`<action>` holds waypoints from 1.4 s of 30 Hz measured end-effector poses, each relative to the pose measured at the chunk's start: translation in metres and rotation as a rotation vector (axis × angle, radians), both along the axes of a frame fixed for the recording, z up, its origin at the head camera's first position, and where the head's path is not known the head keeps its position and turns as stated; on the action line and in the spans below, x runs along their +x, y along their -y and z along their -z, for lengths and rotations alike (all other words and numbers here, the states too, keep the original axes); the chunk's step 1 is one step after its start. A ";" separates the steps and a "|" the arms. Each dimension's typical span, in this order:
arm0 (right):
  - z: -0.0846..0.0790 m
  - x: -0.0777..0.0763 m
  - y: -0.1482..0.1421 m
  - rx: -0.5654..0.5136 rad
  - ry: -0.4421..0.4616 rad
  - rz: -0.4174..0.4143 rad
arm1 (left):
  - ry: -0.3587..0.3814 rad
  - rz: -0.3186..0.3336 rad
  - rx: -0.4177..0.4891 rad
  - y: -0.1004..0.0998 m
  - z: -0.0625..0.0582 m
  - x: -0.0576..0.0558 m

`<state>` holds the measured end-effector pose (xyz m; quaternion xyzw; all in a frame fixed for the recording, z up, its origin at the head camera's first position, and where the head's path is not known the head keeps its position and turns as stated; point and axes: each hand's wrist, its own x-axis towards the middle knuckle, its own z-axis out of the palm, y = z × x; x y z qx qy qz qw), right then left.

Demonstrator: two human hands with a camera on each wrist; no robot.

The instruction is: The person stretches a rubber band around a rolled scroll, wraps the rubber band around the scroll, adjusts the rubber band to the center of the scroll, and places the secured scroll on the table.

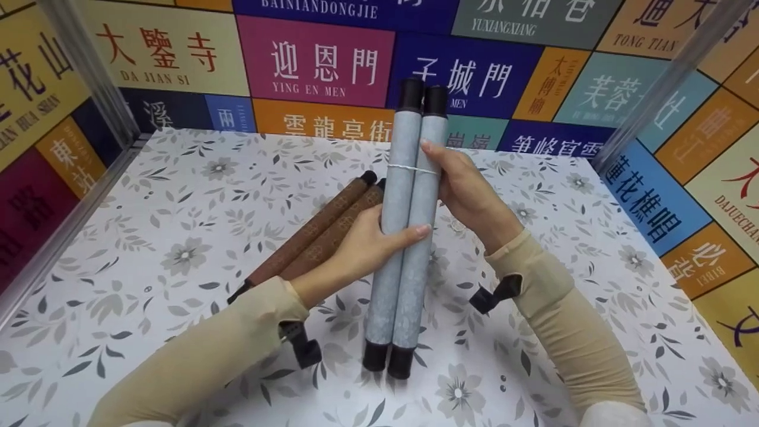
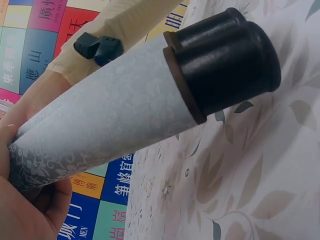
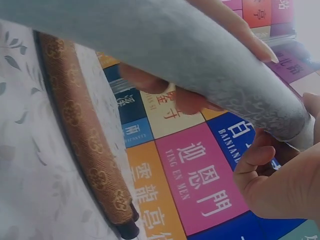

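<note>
A pale blue-grey scroll (image 1: 409,201), rolled from both ends into two side-by-side rolls, is held tilted above the table. Dark knobs (image 2: 225,65) cap its ends, and a thin white string (image 1: 412,168) goes round the upper part. My left hand (image 1: 370,243) grips the rolls near the middle, its thumb lying across the front. Higher up, my right hand (image 1: 468,187) holds the right-hand roll, with the thumb on the front and its other fingers hidden behind in the head view. Behind my left hand, a brown patterned scroll (image 1: 320,228), also a double roll, lies on the table.
A white cloth with grey flowers and leaves covers the table (image 1: 184,255). Panels of coloured blocks with Chinese place names (image 1: 323,62) stand along the back and sides. Clear corner posts (image 1: 658,89) rise at the table's far corners. A small black camera (image 1: 498,293) sits on each wrist.
</note>
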<state>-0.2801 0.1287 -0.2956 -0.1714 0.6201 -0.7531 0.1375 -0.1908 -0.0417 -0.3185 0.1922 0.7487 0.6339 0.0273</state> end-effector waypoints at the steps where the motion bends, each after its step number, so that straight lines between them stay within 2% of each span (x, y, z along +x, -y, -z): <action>1: -0.002 -0.001 0.001 -0.008 -0.001 0.011 | 0.000 0.001 -0.005 0.000 0.001 0.000; 5: -0.003 0.000 0.004 0.023 0.006 0.035 | -0.004 -0.011 -0.009 0.001 0.003 0.000; 10: 0.006 0.005 0.010 0.068 0.000 0.043 | -0.011 -0.025 -0.008 0.003 0.003 -0.003; 17: 0.015 0.019 0.021 0.138 -0.027 0.043 | -0.007 -0.110 0.028 0.009 -0.008 -0.007; 21: 0.016 0.022 0.021 0.128 -0.033 0.085 | 0.007 -0.095 0.002 0.009 -0.010 -0.007; 24: 0.014 0.023 0.020 0.120 -0.029 0.083 | 0.032 -0.088 -0.009 0.008 -0.008 -0.007; 27: 0.012 0.022 0.018 0.098 -0.028 0.074 | 0.062 -0.064 -0.014 0.007 0.006 -0.012; 32: 0.002 0.019 0.012 0.069 -0.043 0.080 | 0.056 0.031 -0.049 0.004 0.033 -0.019; 37: -0.009 0.012 0.006 0.031 -0.036 0.062 | 0.007 0.083 -0.069 0.004 0.044 -0.015; 42: -0.013 0.004 0.006 -0.019 -0.045 0.059 | -0.004 0.078 -0.085 0.005 0.048 -0.012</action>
